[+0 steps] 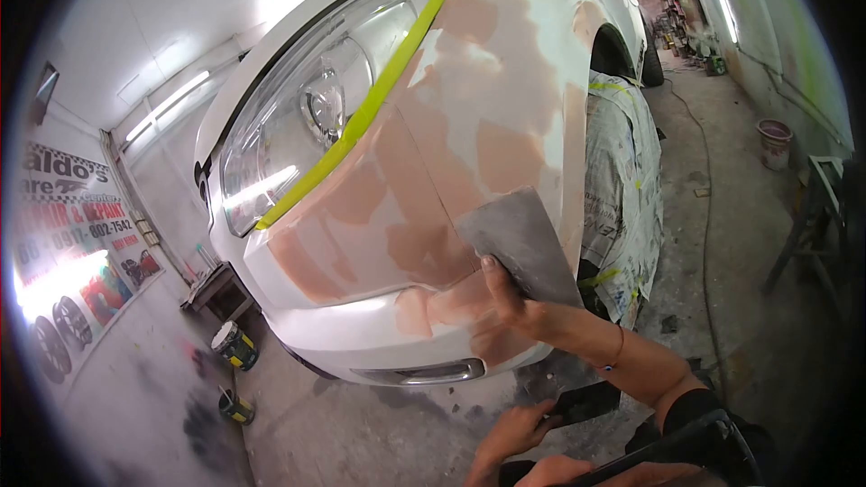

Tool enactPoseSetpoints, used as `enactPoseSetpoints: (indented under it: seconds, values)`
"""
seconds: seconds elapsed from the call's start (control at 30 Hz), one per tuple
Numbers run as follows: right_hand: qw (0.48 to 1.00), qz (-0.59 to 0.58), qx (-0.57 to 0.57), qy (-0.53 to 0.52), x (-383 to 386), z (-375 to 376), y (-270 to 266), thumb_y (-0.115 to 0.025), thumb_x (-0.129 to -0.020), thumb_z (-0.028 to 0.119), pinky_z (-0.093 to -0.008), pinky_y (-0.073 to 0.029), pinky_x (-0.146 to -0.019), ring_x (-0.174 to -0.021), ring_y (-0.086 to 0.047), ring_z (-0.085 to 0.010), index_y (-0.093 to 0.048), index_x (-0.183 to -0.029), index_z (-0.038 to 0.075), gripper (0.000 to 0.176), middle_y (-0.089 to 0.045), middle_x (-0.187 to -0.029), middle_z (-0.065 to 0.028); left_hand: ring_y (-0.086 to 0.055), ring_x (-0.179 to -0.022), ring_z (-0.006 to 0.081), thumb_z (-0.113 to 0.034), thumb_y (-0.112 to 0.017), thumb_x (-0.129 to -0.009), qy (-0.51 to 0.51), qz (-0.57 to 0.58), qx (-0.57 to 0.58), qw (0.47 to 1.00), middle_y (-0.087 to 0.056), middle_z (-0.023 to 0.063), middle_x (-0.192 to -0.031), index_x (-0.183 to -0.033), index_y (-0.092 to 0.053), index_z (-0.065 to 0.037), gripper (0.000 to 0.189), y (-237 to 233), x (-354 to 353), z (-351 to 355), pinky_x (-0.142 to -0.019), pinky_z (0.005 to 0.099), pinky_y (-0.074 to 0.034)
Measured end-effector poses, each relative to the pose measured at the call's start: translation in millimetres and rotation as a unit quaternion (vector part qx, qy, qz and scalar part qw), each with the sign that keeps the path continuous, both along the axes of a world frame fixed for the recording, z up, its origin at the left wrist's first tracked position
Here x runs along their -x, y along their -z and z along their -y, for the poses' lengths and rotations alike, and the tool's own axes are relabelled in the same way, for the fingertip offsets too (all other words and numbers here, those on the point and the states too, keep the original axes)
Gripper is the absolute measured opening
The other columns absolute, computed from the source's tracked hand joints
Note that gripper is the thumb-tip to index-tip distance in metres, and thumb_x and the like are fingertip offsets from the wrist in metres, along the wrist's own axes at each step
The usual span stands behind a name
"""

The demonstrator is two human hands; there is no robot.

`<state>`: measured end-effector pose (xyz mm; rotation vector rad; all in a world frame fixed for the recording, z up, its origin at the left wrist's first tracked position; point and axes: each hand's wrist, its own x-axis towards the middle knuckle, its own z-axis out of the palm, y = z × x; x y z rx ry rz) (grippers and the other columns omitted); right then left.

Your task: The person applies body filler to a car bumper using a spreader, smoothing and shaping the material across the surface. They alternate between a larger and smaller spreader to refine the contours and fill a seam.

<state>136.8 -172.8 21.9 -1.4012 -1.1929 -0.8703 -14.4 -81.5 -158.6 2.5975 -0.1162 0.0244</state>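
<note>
My right hand is closed on a grey rectangular flat sheet, its fingers over the lower left edge. That sheet lies against or just in front of the white car's bumper, beside the wheel arch; contact cannot be made out for certain. Pinkish-brown filler patches cover much of the panel. Lower down, my left hand grips a dark flat plate near my body, away from the car. Bright green tape runs along the headlight's lower edge.
Printed paper masks the front wheel. Two paint cans stand by the left wall. At right are a bucket, a dark stand and a cable along the floor. A sign hangs at left.
</note>
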Motion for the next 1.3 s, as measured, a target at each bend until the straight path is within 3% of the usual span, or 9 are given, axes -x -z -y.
enactPoseSetpoints:
  seconds: [0.03,0.1,0.43,0.6,0.83,0.9,1.07,1.13,1.3]
  values:
    - [1.0,0.0,0.002,-0.002,-0.8,-2.9,-2.7,-0.06,-0.096,0.011,-0.0318,-0.054,-0.08,-0.093,-0.067,-0.0245,-0.068,-0.111,-0.007,0.025,-0.069,-0.102,-0.0137,-0.067,-0.083,0.0417,-0.027,-0.065,-0.091,0.0,-0.003,-0.003,1.0,-0.07,0.0208,-0.086,-0.111,-0.063,-0.006,0.029,-0.7,-0.8,0.1,-0.072,0.0476,-0.053]
    - [0.982,0.045,-0.175,-0.054,-3.4,-8.7,-13.1,-0.067,-0.087,0.001,-0.0366,-0.049,-0.054,-0.06,-0.064,-0.0302,-0.065,-0.093,-0.002,0.007,-0.066,-0.074,-0.0127,-0.067,-0.082,0.0416,-0.026,-0.065,-0.091,-0.001,-0.008,-0.003,1.0,-0.07,0.0206,-0.086,-0.111,-0.063,-0.006,0.029,-1.3,-1.5,0.3,-0.072,0.0476,-0.053]
    - [0.983,0.138,-0.115,0.025,-9.6,-4.2,-13.2,-0.067,-0.086,-0.001,-0.0364,-0.049,-0.053,-0.061,-0.065,-0.0286,-0.065,-0.091,-0.004,0.007,-0.066,-0.074,-0.0138,-0.067,-0.081,0.0416,-0.026,-0.064,-0.092,0.012,-0.013,0.005,1.0,-0.07,0.0199,-0.085,-0.112,-0.063,-0.006,0.028,-7.8,-4.2,1.4,-0.071,0.0477,-0.053]
    - [0.983,0.053,-0.168,-0.046,-3.2,-11.7,-10.6,-0.066,-0.085,-0.002,-0.0356,-0.05,-0.056,-0.063,-0.065,-0.0284,-0.064,-0.091,-0.005,0.007,-0.066,-0.076,-0.0144,-0.067,-0.082,0.0415,-0.025,-0.065,-0.092,0.005,-0.018,0.012,1.0,-0.071,0.0202,-0.087,-0.112,-0.063,-0.006,0.028,-9.6,-3.4,1.9,-0.072,0.0475,-0.053]
    - [0.989,0.086,-0.116,-0.005,-2.0,-2.8,-15.3,-0.066,-0.084,-0.003,-0.0351,-0.051,-0.059,-0.066,-0.066,-0.029,-0.065,-0.09,-0.004,0.006,-0.067,-0.078,-0.0145,-0.068,-0.082,0.0414,-0.026,-0.065,-0.092,0.014,-0.009,0.03,0.999,-0.071,0.0197,-0.088,-0.112,-0.063,-0.005,0.028,-13.9,-3.4,2.3,-0.071,0.0475,-0.054]
    - [0.991,0.017,-0.113,-0.066,4.2,5.5,-20.6,-0.067,-0.082,-0.002,-0.0357,-0.052,-0.062,-0.071,-0.066,-0.0301,-0.067,-0.095,-0.003,0.013,-0.068,-0.079,-0.014,-0.068,-0.082,0.0414,-0.026,-0.065,-0.093,0.014,-0.004,0.028,0.999,-0.071,0.0195,-0.087,-0.113,-0.063,-0.006,0.029,-9.7,-3.4,0.9,-0.071,0.0477,-0.054]
    - [0.995,-0.028,-0.059,-0.08,4.2,20.8,-13.2,-0.068,-0.078,-0.001,-0.0379,-0.054,-0.069,-0.079,-0.068,-0.031,-0.069,-0.103,-0.002,0.025,-0.069,-0.08,-0.0127,-0.068,-0.082,0.041,-0.028,-0.064,-0.093,0.012,-0.016,0.013,1.0,-0.072,0.0191,-0.087,-0.116,-0.063,-0.006,0.031,-12.5,-2.8,1.3,-0.071,0.0476,-0.054]
    - [0.994,-0.054,-0.047,-0.087,4.0,23.0,-6.4,-0.068,-0.077,-0.001,-0.0386,-0.054,-0.071,-0.081,-0.068,-0.0312,-0.069,-0.105,-0.001,0.028,-0.069,-0.08,-0.0123,-0.064,-0.08,0.0447,-0.028,-0.061,-0.095,0.012,0.003,0.04,0.999,-0.067,0.0233,-0.082,-0.113,-0.061,-0.008,0.027,-13.8,-1.5,2.9,-0.066,0.0529,-0.049]
    - [0.997,0.068,-0.011,-0.027,-1.6,28.5,1.5,-0.069,-0.076,-0.001,-0.0397,-0.054,-0.072,-0.081,-0.068,-0.0322,-0.068,-0.104,-0.001,0.028,-0.069,-0.084,-0.0127,-0.064,-0.08,0.0448,-0.028,-0.061,-0.094,0.012,0.004,0.044,0.999,-0.067,0.0231,-0.082,-0.113,-0.062,-0.007,0.028,-11.2,-2.3,3.3,-0.067,0.053,-0.049]
